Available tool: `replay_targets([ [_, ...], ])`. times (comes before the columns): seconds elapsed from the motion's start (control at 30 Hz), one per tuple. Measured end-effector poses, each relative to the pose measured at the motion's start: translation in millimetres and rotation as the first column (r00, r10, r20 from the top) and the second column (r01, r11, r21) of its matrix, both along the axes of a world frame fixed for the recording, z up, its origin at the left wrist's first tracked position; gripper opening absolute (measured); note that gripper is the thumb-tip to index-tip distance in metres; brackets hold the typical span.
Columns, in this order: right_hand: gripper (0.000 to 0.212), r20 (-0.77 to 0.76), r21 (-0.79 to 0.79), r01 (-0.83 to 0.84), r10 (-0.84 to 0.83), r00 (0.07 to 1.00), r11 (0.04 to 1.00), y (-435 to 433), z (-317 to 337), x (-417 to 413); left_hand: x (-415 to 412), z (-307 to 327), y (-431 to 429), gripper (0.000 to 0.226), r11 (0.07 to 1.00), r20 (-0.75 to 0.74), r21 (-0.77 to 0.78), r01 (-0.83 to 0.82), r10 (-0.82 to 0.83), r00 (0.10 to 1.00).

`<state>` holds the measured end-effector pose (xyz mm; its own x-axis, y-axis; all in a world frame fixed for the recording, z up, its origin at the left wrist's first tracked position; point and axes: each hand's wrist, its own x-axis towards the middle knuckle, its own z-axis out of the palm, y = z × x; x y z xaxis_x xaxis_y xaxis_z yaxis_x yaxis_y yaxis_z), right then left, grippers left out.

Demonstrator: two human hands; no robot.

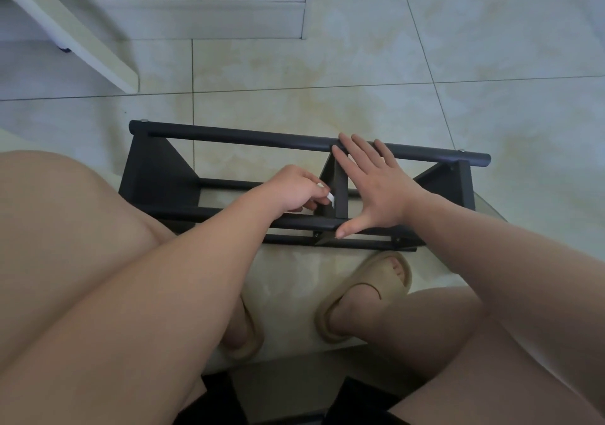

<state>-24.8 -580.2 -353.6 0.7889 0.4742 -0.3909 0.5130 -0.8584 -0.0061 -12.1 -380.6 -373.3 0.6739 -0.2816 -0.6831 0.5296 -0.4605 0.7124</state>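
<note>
A black metal rack frame [229, 135] of round bars and triangular end panels stands on the tiled floor in front of me. My right hand [370, 184] lies flat and spread across it, fingertips on the far top bar and thumb on the near bar, beside the middle divider panel [339, 192]. My left hand [294, 189] reaches inside the frame just left of that divider and pinches a small white piece [330, 197] against it. What the white piece is cannot be made out.
My bare knees and feet in beige slippers [370, 293] sit close behind the frame. A white slanted furniture leg [75, 38] and a low step [203, 15] stand at the back left. Pale floor tiles [491, 64] spread to the right.
</note>
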Motion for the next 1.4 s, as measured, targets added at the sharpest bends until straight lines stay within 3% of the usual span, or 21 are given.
replay_targets([
  [0.57,0.15,0.004,0.015,0.01,-0.01,1.0,1.0,0.9,-0.8,-0.4,0.7,1.1,-7.8,0.007,0.98,0.021,-0.012,-0.199,0.199,0.98],
  [1.4,0.15,0.006,0.013,0.008,-0.008,1.0,1.0,0.3,-2.9,-0.1,-1.4,5.8,-10.3,0.006,0.994,-0.008,0.025,-0.108,0.108,0.994],
])
